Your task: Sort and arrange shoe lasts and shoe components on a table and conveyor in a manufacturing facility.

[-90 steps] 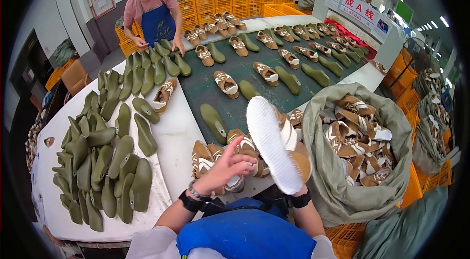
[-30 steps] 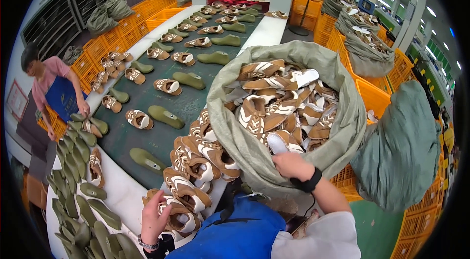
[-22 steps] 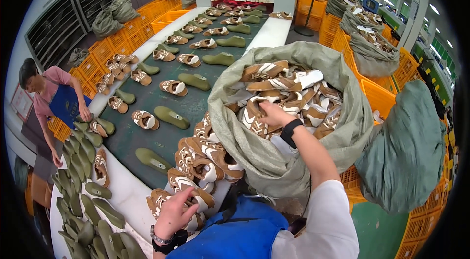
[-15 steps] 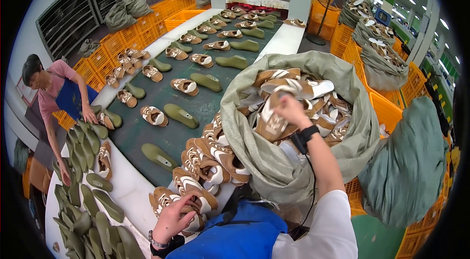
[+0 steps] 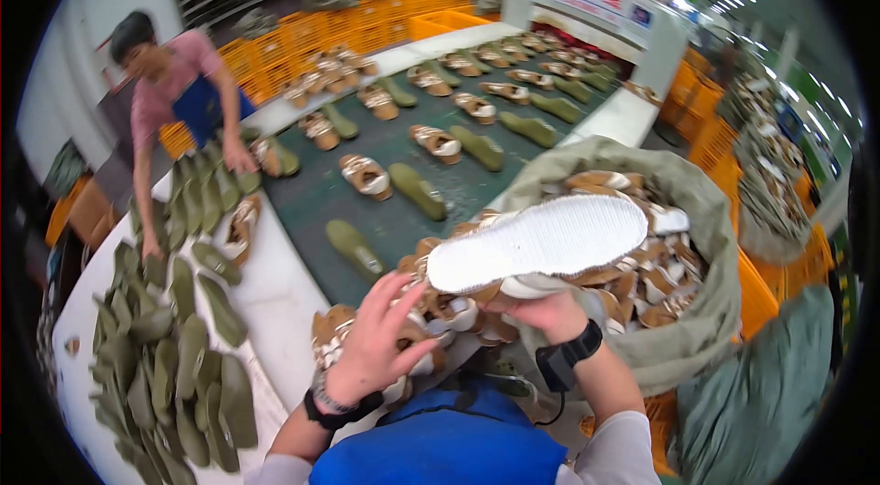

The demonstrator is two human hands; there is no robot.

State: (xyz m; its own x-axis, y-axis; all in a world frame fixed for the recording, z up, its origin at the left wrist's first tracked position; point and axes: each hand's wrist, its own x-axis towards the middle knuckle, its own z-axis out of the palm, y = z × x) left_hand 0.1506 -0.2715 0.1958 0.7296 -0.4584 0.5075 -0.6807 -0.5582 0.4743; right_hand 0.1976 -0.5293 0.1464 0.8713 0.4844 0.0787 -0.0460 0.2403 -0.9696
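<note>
A brown-and-white shoe upper (image 5: 541, 242) is held up over the near edge of a grey-green sack (image 5: 724, 292), its white ribbed underside turned upward. My right hand (image 5: 543, 313) grips it from below, near the sack-side end. Close to its other end is my left hand (image 5: 378, 338), fingers spread and holding nothing; whether its fingertips touch the upper I cannot tell. Beneath and beyond that hand, more shoe uppers (image 5: 332, 325) lie heaped along the table edge. The sack is full of similar uppers (image 5: 665, 288).
A dark green conveyor (image 5: 307, 201) carries pairs of uppers and olive shoe lasts (image 5: 417, 190). More lasts (image 5: 192, 357) pile on the white table (image 5: 275, 302) at left. A co-worker (image 5: 179, 86) there has both hands among lasts. Orange crates (image 5: 385, 13) stand behind; a covered sack (image 5: 761, 393) stands right.
My right hand has brought an upper out of the sack, toward my left hand, underside up. My left hand has risen from the heaped uppers. The view has swung left.
</note>
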